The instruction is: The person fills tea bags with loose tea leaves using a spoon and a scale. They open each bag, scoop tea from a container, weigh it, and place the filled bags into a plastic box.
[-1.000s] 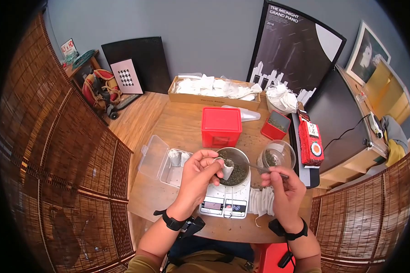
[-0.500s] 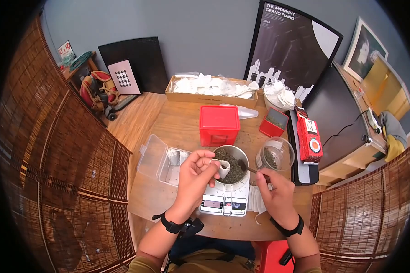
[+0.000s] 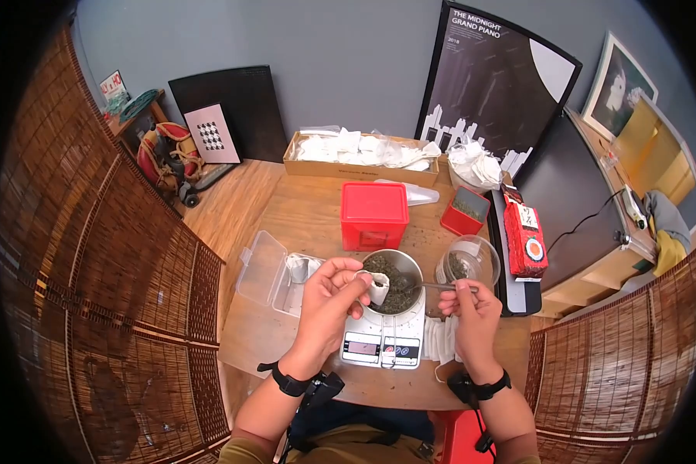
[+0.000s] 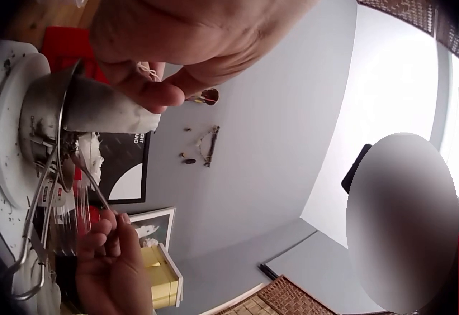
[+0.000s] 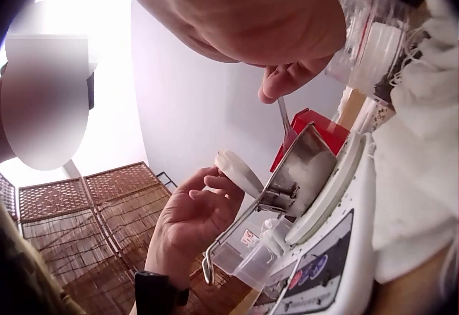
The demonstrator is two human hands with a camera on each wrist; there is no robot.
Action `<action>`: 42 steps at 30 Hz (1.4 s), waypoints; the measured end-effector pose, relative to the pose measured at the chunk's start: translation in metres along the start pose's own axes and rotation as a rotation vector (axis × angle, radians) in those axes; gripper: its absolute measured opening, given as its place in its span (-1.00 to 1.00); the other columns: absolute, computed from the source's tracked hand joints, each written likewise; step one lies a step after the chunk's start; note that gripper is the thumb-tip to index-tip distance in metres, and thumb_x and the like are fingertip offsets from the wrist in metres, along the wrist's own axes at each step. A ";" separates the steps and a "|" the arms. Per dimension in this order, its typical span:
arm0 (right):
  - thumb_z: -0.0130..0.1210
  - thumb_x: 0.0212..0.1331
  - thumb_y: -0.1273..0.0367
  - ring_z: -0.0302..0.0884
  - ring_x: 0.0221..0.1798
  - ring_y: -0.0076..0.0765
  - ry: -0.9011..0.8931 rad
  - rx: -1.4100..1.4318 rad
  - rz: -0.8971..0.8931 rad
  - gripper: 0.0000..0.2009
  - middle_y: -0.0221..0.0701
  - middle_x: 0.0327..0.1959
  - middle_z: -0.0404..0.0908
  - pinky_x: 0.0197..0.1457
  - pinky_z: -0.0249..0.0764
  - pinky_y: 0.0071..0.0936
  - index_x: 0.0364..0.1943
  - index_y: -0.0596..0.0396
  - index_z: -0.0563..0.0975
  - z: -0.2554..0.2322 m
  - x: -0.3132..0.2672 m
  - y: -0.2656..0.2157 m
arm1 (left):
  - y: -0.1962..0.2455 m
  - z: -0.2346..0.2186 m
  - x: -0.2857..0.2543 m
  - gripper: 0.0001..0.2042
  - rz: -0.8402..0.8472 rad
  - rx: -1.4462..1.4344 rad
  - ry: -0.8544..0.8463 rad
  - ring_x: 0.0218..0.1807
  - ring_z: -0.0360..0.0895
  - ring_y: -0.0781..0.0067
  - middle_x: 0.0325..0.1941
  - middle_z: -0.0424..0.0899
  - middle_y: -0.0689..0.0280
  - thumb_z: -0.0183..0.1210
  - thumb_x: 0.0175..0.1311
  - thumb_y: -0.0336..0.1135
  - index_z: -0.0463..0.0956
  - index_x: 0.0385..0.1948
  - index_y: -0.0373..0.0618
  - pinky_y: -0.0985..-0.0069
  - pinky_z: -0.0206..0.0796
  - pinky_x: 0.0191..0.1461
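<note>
My left hand [image 3: 329, 303] pinches a small white bag [image 3: 379, 289] by its rim, over the left side of a metal pot [image 3: 415, 267] of dark dried leaves. The bag's mouth faces up, with dark leaves visible inside. My right hand [image 3: 475, 321] holds the handle of a metal spoon [image 3: 438, 287] between thumb and fingers, and the spoon's far end is down in the pot. Under the pot is a white scale [image 3: 410, 329]. In the left wrist view the bag [image 4: 107, 107] hangs against the pot's rim [image 4: 61, 100].
Behind the pot stands a red tin [image 3: 374, 216]. An open clear box [image 3: 286, 298] with white bags lies left, a clear round tub [image 3: 486, 263] right. Filled white bags [image 3: 439, 340] lie beside the scale. A cardboard box [image 3: 356, 169] of white bags stands at the back.
The spoon has gone from above the bag down into the leaves in the pot. Over the last half second my right hand has shifted slightly, while the left still holds the bag.
</note>
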State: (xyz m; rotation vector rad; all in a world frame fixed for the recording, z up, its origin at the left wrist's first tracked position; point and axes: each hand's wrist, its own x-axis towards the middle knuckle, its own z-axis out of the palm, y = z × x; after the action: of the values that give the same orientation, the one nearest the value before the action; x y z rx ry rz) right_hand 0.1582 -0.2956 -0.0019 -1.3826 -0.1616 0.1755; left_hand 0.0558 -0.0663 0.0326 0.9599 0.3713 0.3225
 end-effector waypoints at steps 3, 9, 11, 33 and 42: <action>0.15 0.62 0.36 0.73 -0.35 -0.46 0.011 0.034 0.020 -0.79 -0.19 -0.28 0.81 -0.25 0.61 -0.53 -0.01 0.29 0.65 0.000 0.002 -0.001 | 0.000 0.000 0.001 -0.78 -0.026 -0.024 -0.003 -0.36 0.62 0.66 -0.29 0.74 0.36 0.31 0.47 -0.52 0.51 0.04 -0.15 0.71 0.27 -0.48; 0.15 0.63 0.33 0.71 -0.36 -0.47 0.025 0.101 -0.011 -0.78 -0.23 -0.29 0.81 -0.25 0.60 -0.54 -0.01 0.26 0.66 0.002 0.003 -0.023 | -0.003 0.000 0.006 -0.79 -0.046 -0.041 -0.007 -0.37 0.62 0.66 -0.32 0.73 0.37 0.32 0.46 -0.52 0.51 0.02 -0.15 0.72 0.26 -0.50; 0.15 0.63 0.33 0.71 -0.35 -0.48 0.017 0.107 -0.037 -0.78 -0.23 -0.29 0.81 -0.24 0.60 -0.54 0.00 0.25 0.66 0.006 0.001 -0.034 | -0.004 0.001 0.008 -0.79 -0.049 -0.034 -0.007 -0.37 0.62 0.67 -0.32 0.73 0.36 0.32 0.46 -0.52 0.52 0.02 -0.16 0.72 0.27 -0.50; 0.16 0.61 0.43 0.75 -0.16 -0.46 -0.077 -0.126 -0.329 -0.79 -0.20 -0.11 0.80 -0.04 0.68 -0.49 0.11 0.29 0.66 0.012 -0.028 -0.031 | -0.011 0.005 0.002 -0.76 0.059 0.022 0.021 -0.38 0.58 0.69 -0.28 0.73 0.39 0.32 0.45 -0.53 0.54 0.07 -0.18 0.71 0.27 -0.45; 0.15 0.63 0.33 0.74 -0.18 -0.44 0.035 0.084 -0.161 -0.70 -0.14 -0.02 0.80 -0.09 0.64 -0.49 0.18 0.31 0.64 0.006 -0.061 -0.018 | 0.000 0.001 -0.015 -0.71 0.037 -0.229 -0.017 -0.28 0.55 0.67 -0.18 0.68 0.36 0.27 0.51 -0.54 0.55 0.20 -0.21 0.72 0.32 -0.37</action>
State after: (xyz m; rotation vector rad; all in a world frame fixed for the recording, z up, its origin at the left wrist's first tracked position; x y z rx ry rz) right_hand 0.0980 -0.3059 0.0165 -1.2822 -0.2334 0.0240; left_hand 0.0430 -0.0737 0.0359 0.7454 0.2942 0.3823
